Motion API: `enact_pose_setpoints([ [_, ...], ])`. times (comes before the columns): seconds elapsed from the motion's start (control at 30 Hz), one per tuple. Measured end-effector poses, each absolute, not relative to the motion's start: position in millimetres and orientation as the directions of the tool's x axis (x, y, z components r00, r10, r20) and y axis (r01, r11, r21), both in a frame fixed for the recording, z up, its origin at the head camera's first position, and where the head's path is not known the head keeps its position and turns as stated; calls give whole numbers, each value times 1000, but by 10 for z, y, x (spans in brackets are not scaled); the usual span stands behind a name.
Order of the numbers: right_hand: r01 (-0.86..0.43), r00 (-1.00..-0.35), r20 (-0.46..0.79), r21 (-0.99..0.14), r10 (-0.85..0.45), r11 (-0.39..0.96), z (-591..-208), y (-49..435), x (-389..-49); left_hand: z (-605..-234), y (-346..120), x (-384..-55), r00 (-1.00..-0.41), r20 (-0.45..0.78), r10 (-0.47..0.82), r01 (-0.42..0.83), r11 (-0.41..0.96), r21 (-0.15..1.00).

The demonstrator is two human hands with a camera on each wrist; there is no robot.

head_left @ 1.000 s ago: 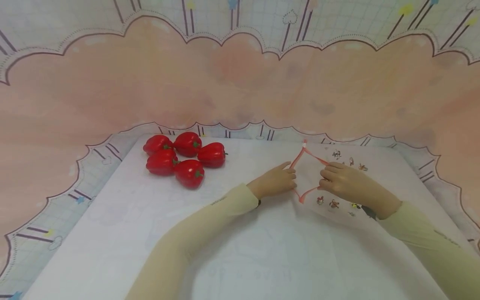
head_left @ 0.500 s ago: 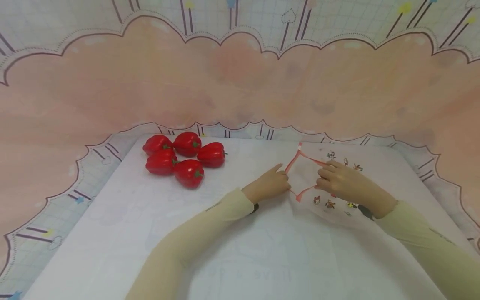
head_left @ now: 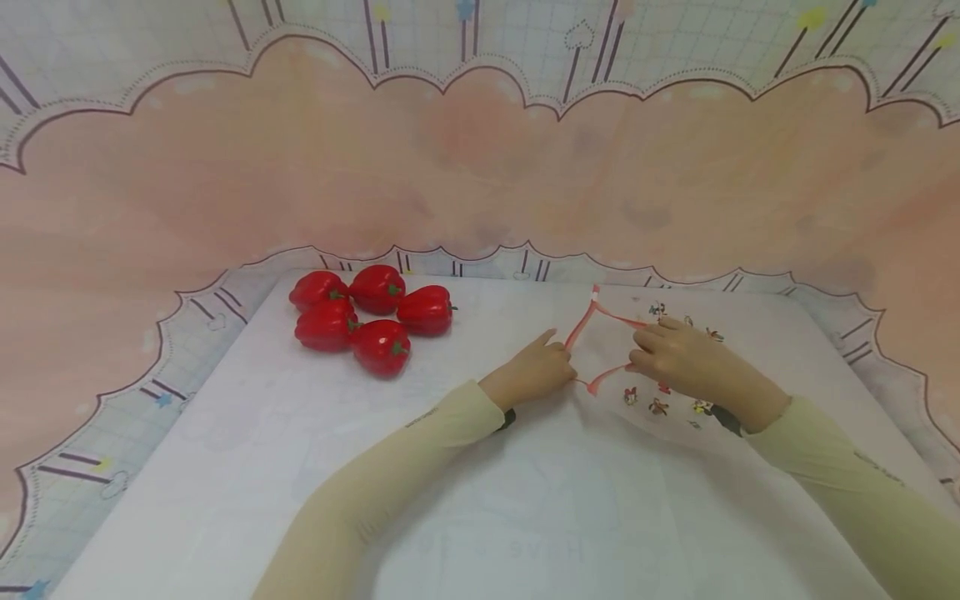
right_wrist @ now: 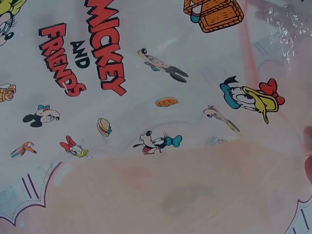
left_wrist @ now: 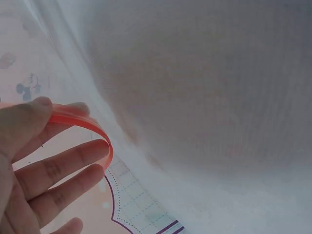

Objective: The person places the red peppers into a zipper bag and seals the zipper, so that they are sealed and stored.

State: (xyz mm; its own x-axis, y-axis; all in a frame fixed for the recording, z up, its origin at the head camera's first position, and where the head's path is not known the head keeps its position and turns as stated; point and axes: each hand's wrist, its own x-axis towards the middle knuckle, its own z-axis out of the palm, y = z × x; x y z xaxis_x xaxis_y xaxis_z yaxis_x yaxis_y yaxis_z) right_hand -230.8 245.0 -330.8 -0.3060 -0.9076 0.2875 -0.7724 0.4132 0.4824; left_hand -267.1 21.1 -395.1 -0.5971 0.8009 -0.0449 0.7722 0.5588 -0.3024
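Observation:
A see-through zip bag [head_left: 637,417] with cartoon prints lies at the right of the table, its mouth spread into a diamond by both hands. My left hand [head_left: 527,372] pinches one side of the mouth. In the left wrist view, the thumb of that hand presses the orange-red zip strip [left_wrist: 80,119] against a finger, with other fingertips along it. Opposite, my right hand [head_left: 686,358] grips the other side. Cartoon figures and red lettering on the bag [right_wrist: 107,48] fill the right wrist view, where only fingertips show at the right edge.
Several red bell peppers [head_left: 381,347] sit clustered at the back left of the white-covered table [head_left: 480,492]. A patterned peach curtain [head_left: 480,175] hangs behind the table and round its sides.
Both hands have shifted slightly left, bringing the bag's mouth with them. The mouth stays spread, and the peppers lie as before.

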Motion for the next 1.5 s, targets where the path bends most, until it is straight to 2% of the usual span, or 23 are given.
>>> enact_pose_setpoints([
  [0.07, -774, -309, 284, 480, -908, 413, -3310, 2443, -2303, -3948, 203, -2674, -602, -48, 797, 774, 568, -279],
  [0.37, -822, -239, 379, 411, -894, 394, -3306, 2454, -2402, -3801, 82, -2689, -612, -38, 790, 785, 602, -143],
  [0.5, -828, -226, 406, 398, -886, 394, -3303, 2450, -2428, -3683, -32, -2671, -616, -31, 787, 782, 606, -149],
  [0.73, -815, -275, 404, 383, -872, 434, -3325, 2483, -2441, -3508, -286, -2612, -640, -29, 767, 763, 631, -141],
  [0.87, -817, -290, 405, 367, -867, 445, -3326, 2499, -2456, -3427, -449, -2612, -668, -28, 744, 737, 655, -165],
  [1.07, -828, -313, 401, 329, -861, 454, -3311, 2488, -2450, -3353, -649, -2635, -700, -44, 713, 711, 689, -139],
  [1.5, -841, -258, 400, 355, -879, 408, -3354, 2481, -2485, -3188, -1139, -2795, -740, -39, 671, 664, 720, -201],
])
